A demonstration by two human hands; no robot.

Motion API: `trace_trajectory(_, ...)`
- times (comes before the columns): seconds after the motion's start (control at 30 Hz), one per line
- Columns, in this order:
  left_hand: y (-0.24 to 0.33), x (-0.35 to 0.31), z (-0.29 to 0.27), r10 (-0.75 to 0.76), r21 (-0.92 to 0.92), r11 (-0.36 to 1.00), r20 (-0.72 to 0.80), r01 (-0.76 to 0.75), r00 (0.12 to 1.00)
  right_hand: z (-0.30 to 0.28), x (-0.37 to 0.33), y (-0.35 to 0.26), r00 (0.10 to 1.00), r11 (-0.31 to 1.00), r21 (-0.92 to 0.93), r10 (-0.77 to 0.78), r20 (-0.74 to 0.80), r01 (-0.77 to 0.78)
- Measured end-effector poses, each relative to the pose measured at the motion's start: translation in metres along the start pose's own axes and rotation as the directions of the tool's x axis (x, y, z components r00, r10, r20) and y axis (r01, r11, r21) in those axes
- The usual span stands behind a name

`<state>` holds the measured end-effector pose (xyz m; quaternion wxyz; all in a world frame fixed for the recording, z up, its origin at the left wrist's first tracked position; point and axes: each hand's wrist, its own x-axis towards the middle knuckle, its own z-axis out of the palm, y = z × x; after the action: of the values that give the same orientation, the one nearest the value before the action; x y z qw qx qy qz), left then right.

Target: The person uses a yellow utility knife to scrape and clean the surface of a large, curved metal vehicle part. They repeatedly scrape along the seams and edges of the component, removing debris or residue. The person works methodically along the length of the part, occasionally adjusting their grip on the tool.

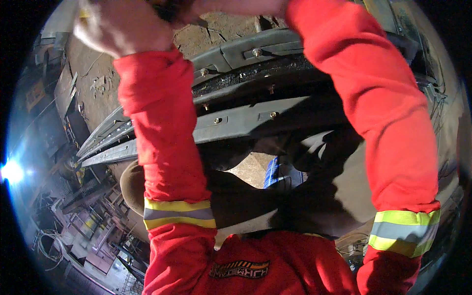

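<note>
Grey metal, long bolted beams (241, 119), lying crosswise, long axis left to right, below left hand (123, 27) and right hand (221, 6); can't tell what either's gripping!

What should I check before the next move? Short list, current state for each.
1. Both hands fully in view: not ok; the left hand and right hand are cut off at the top edge.
2. Grip on the dark object by the hands: cannot tell; it is mostly out of frame.
3. Gloves on: not ok; visible skin looks bare.
4. Forearms covered: ok; left sleeve and right sleeve reach close to the wrists.
5. Bolts on the dark metal bars tight: cannot tell; several are visible, tightness isn't.
</note>
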<state>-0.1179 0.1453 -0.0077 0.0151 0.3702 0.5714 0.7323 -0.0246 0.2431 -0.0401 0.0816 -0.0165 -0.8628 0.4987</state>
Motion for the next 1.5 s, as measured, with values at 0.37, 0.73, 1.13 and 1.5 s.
trace_trajectory(0.37, -0.001, -0.043, -0.017, -0.512, -0.137, 0.856, -0.092, 0.498, 0.854, 0.036, 0.005, 0.015, 0.988, 0.975, -0.191, -0.132, -0.076, 0.116)
trace_trajectory(0.73, -0.016, -0.065, -0.015, -0.48, -0.161, 0.876, -0.197, 0.455, 0.855, 0.038, -0.008, 0.016, 0.955, 0.97, -0.044, 0.242, 0.169, -0.238)
trace_trajectory(1.13, -0.018, -0.066, -0.01, -0.428, -0.087, 0.904, -0.232, 0.419, 0.874, 0.043, -0.008, 0.021, 0.979, 0.983, -0.035, 0.184, 0.083, -0.182)
trace_trajectory(1.5, -0.025, -0.061, -0.009, -0.475, -0.027, 0.874, -0.252, 0.485, 0.843, 0.046, -0.002, 0.024, 0.971, 0.966, -0.173, 0.212, 0.109, -0.192)
